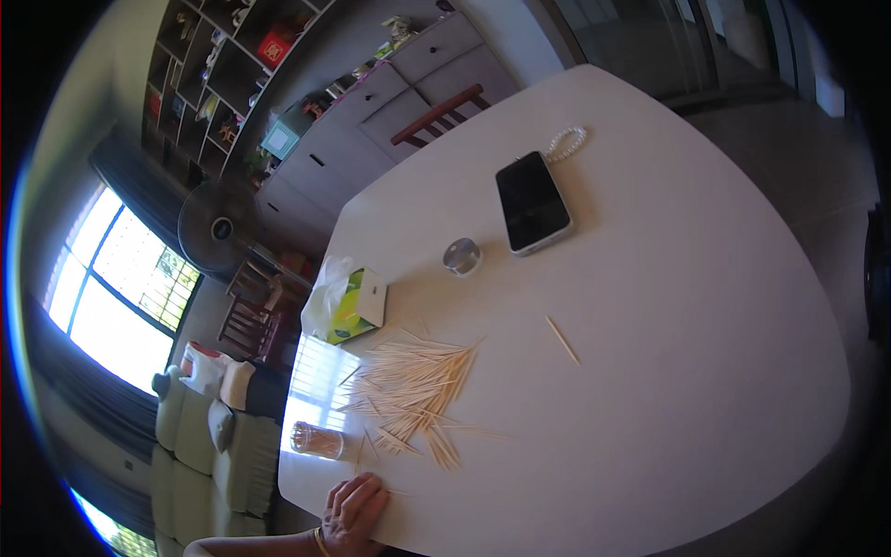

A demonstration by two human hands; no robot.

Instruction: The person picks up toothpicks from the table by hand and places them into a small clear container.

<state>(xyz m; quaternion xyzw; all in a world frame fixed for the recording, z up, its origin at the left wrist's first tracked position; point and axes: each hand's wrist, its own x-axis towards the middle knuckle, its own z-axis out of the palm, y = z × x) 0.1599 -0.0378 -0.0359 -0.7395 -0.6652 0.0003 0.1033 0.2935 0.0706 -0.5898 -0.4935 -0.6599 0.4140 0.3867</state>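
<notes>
At the table's lower left edge rests my left hand [356, 507], with a ring and a thin gold bracelet. Its fingers lie together and bent on the tabletop; what is under them is hidden. One wooden toothpick [399, 493] lies right beside the fingers. Just above the hand, a clear round container [317, 441] lies on its side with toothpicks inside. A loose heap of toothpicks [418, 379] spreads over the table to its upper right. Farther right, a single toothpick [562, 340] lies apart. My right hand is out of view.
On the white table [661, 390] are a green tissue box [358, 306], a round silver lid [462, 256] and a smartphone [534, 202] with a beaded strap [567, 143]. Beyond it stand a wooden chair [440, 115], a fan [221, 228] and a sofa [182, 480].
</notes>
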